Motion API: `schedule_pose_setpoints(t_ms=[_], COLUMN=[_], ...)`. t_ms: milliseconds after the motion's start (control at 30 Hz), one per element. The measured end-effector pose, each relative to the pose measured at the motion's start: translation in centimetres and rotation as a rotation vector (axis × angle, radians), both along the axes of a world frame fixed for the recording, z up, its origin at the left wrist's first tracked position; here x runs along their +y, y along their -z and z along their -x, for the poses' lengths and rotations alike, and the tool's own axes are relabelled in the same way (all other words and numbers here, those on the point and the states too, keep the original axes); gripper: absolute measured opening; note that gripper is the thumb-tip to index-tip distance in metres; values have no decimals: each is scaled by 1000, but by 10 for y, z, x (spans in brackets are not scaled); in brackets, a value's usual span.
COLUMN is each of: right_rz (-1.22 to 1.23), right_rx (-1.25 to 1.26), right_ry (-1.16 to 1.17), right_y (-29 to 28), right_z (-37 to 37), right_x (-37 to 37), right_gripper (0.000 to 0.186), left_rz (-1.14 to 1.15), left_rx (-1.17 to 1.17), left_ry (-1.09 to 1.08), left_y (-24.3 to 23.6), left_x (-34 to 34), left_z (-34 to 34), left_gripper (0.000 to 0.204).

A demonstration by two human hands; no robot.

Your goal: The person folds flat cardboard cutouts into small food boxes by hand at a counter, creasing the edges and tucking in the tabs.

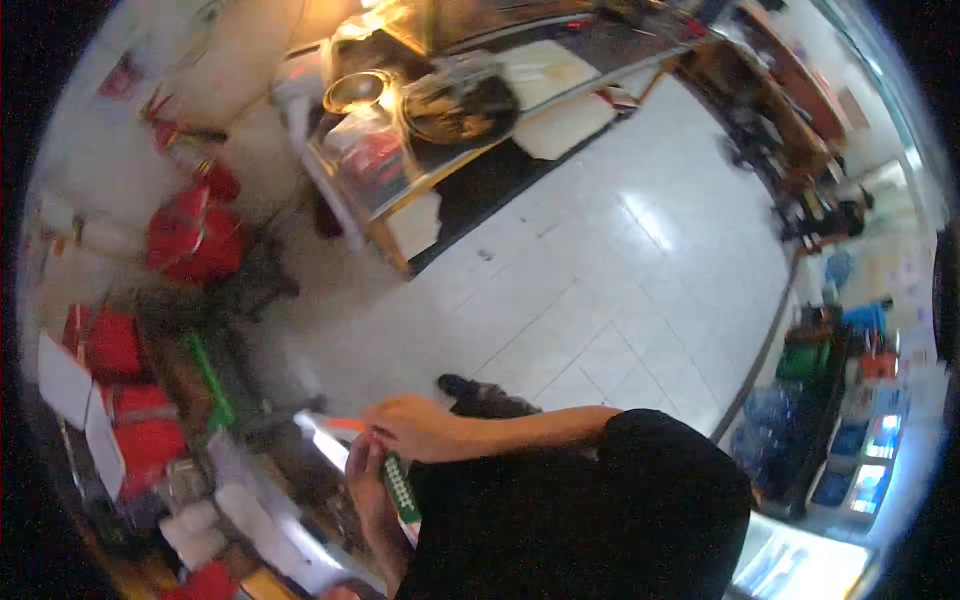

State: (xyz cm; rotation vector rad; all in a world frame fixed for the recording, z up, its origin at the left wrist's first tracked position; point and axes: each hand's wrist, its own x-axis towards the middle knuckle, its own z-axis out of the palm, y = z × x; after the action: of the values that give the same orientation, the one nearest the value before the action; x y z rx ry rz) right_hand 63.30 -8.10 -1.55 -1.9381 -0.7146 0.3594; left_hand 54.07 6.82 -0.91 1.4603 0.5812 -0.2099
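My right hand [405,425] reaches in across my body, its fingers closed at the near end of a thin orange strip [346,424]. Just below it, touching or nearly so, is my left hand [368,478], with the fingers bent and closed. A narrow green-and-white pack [399,490] lies along the left palm and appears held there. Beside the fingers a bright white strip [325,445] slants away to the left. Blur hides whether the orange and white strips are one thing.
A counter at the back bears a large dark pan [460,105], a round bowl [358,92] and a red-and-clear bag [372,155]. Red bags [195,235] and red boxes [140,430] stand on the left. Clear plastic bottles [770,430] line the right side; pale floor tiles [600,290] lie between.
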Motion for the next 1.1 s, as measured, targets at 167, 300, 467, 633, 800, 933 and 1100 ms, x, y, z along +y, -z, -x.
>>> schedule_pose_setpoints(t_ms=[167, 300, 467, 633, 800, 933, 1100], right_rz=[-162, -239, -96, -120, -109, -185, -163], right_rx=[135, 181, 139, -109, -121, -87, -195], right_ry=[49, -4, -7, 51, 66, 419, 421], right_y=[-12, -23, -29, -30, -45, -55, -45], right_z=[2, -6, 7, 38, 73, 100, 125], right_x=[-16, -36, -48, -44, -43, -35, -35], right_gripper=[11, 9, 10, 13, 24, 22, 16], left_rz=[250, 125, 86, 173, -4, -689, -660], left_rx=[-40, -88, -133, -155, -266, -294, -397], left_ry=[33, 50, 97, 50, 217, 573, 449], left_y=[-2, -3, -10, -10, -34, -52, -35], left_x=[-4, -9, -13, -15, -27, -41, -39], left_z=[-11, -10, -5, 5, 34, 70, 98], left_gripper=[31, 19, 20, 25, 31, 28, 40])
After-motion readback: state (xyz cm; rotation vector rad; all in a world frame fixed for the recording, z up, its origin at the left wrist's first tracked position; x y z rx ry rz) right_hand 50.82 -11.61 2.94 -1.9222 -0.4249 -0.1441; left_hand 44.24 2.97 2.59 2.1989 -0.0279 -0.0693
